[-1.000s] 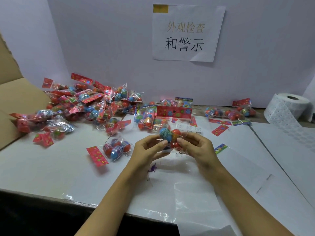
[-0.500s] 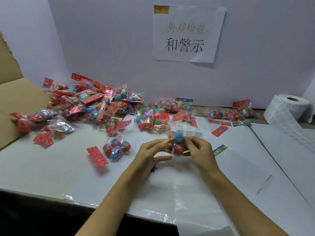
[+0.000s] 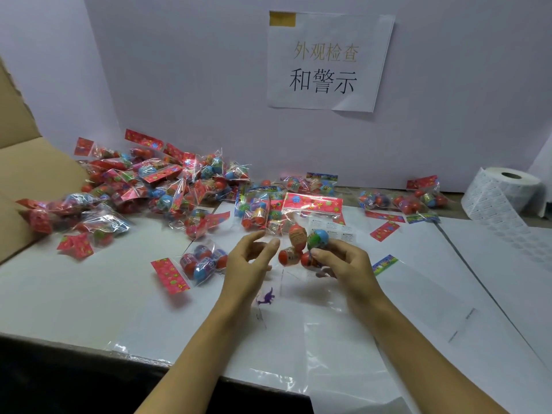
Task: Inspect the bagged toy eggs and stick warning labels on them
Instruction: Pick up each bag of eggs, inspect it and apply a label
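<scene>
While the right hand (image 3: 343, 261) grips it above the white table (image 3: 89, 294), the clear plastic bag (image 3: 307, 243) with a red header card holds red, orange and blue-green toy eggs; the left hand (image 3: 248, 258) hovers beside, fingers loosely spread, holding nothing.

A clear bag of red and blue toy eggs (image 3: 304, 245), red header card far side, is held above the table centre.

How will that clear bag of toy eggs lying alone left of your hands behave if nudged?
The clear bag of red and blue toy eggs looks crinkly and glossy, so it probably slides easily. The rounded eggs may shift inside. Its red header card probably keeps it from rolling.
</scene>
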The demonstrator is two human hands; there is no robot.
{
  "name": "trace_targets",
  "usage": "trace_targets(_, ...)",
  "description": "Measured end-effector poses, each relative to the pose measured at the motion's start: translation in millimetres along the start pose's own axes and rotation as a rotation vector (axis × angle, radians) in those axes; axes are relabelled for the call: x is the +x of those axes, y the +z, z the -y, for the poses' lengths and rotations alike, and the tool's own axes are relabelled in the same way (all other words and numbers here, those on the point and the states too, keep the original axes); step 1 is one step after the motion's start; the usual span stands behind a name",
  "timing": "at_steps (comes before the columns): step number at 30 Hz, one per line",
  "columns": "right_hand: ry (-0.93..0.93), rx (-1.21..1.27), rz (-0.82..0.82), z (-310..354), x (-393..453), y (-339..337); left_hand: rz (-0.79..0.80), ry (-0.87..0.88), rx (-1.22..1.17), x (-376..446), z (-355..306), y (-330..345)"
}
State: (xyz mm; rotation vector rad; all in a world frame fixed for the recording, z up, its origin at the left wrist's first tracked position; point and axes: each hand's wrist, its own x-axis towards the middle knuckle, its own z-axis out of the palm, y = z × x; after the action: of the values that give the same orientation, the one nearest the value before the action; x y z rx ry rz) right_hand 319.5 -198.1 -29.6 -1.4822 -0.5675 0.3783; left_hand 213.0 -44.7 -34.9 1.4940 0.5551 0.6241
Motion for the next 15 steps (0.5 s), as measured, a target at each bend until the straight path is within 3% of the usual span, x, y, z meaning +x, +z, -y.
trace_targets(2, 0.007, 0.015, 0.026, 1.7, -0.9, 0.4, 0.102, -0.095, -0.12, -2.2, -2.5, 2.1)
trace_targets(5, -0.002, -0.003, 0.071, 2.2, -3.0, 1.0, 0.198, -0.083, -0.223, -7.6, -8.1, 3.7)
trace_targets(11, 0.006, 0.03, 0.069, 3.7, -3.6, 2.9, 0.208, -0.069, -0.245, -8.8, -9.9, 3.0)
trace_targets(15, 0.001, 0.087, 0.09, 4.6, -3.4, 0.9, 0.325, -0.11, -0.218, -10.8, -9.9, 2.6)
